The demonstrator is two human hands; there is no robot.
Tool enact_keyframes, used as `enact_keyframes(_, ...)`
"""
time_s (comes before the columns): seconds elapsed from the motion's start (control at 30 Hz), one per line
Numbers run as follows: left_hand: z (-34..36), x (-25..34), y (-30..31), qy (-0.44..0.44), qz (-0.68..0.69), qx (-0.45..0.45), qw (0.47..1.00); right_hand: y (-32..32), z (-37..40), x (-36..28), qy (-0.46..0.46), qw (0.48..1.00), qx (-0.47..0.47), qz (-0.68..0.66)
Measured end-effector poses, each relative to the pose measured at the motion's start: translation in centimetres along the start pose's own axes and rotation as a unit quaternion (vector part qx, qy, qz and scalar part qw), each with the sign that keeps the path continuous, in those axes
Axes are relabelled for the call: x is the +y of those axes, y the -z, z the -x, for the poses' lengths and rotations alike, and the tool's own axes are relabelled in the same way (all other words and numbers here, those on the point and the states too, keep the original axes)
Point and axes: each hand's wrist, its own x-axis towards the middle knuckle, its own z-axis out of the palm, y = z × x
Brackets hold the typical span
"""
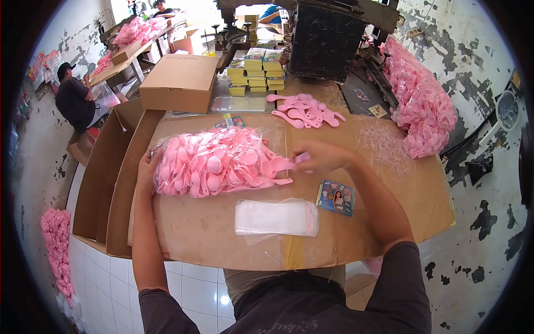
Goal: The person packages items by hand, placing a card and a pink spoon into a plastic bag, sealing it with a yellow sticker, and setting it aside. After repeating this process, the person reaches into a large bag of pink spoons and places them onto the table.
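Observation:
A clear plastic bag [208, 161] full of pink spoons lies on the cardboard-covered table. My left hand [146, 168] grips its left end. At the bag's right end, my right hand [321, 156] is closed on a pink spoon [282, 163], whose bowl points toward the bag. Another spoon [282, 181] pokes out of the bag just below. A loose heap of pink spoons [306, 110] sits beyond my right hand. Nearer to me are a stack of clear plastic sleeves [275, 217] and a small pile of blue printed cards [336, 197].
Open cardboard boxes [103, 178] stand along the table's left side, with a closed carton [179, 83] behind. Stacks of yellow-edged cards [256, 69] and a black machine [322, 42] are at the back. Big bags of pink spoons [420, 100] line the right. A co-worker [78, 97] sits at left.

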Motion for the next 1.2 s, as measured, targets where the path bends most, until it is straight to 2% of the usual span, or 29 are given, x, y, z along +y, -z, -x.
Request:
enact_keyframes(0.07,-0.2,-0.4,0.2,-0.007,0.006,0.004,1.000,3.6,1.3,-1.1,-0.121,0.991,-0.045,0.021)
enact_keyframes(0.17,0.0,0.0,-0.1,-0.002,0.018,-0.012,1.000,6.3,0.3,4.7,-0.087,0.965,0.147,0.200)
enact_keyframes(0.2,0.0,0.0,-0.2,-0.004,0.015,-0.012,1.000,5.9,0.0,5.4,-0.049,0.923,0.246,0.292)
enact_keyframes(0.27,0.0,0.0,0.0,-0.006,0.008,-0.011,1.000,4.4,-0.9,5.7,0.032,0.782,0.426,0.455)
enact_keyframes(0.33,-0.4,-0.4,0.4,-0.001,0.006,-0.007,1.000,2.4,-2.1,2.6,0.069,0.903,0.370,0.209)
enact_keyframes(0.4,-0.2,-0.5,0.3,0.002,0.009,-0.004,1.000,-1.2,-3.2,-1.7,-0.045,0.980,0.196,0.015)
enact_keyframes(0.47,0.3,0.3,-0.3,0.003,0.013,-0.005,1.000,-5.4,-4.3,-2.3,0.031,0.964,0.244,0.099)
enact_keyframes(0.57,0.1,0.0,0.0,0.001,0.006,-0.005,1.000,-5.8,-6.2,-0.8,0.037,0.980,0.188,0.052)
enact_keyframes(0.67,0.3,0.4,-0.4,-0.002,0.012,-0.007,1.000,-4.1,-5.4,-1.6,0.001,0.990,0.073,-0.119)
enact_keyframes(0.77,0.3,0.3,-0.4,-0.004,0.002,-0.004,1.000,-4.3,-6.1,2.0,-0.037,0.989,0.120,-0.074)
enact_keyframes(0.87,-0.1,-0.2,0.0,-0.005,0.011,-0.013,1.000,-2.5,-4.3,1.3,-0.046,0.976,0.039,-0.208)
enact_keyframes(0.97,0.2,0.3,-0.5,-0.005,0.014,-0.010,1.000,-0.7,-3.1,2.0,-0.082,0.993,0.048,-0.063)
enact_keyframes(1.07,0.0,0.0,0.0,0.003,0.010,-0.011,1.000,2.2,-1.2,1.4,-0.078,0.995,0.042,0.045)
enact_keyframes(1.17,-0.1,-0.1,0.2,0.003,0.004,-0.004,1.000,5.5,-0.5,4.1,-0.164,0.977,0.103,0.086)
enact_keyframes(1.2,-0.1,-0.1,0.2,0.002,0.006,-0.004,1.000,6.6,-0.7,4.7,-0.161,0.969,0.139,0.128)
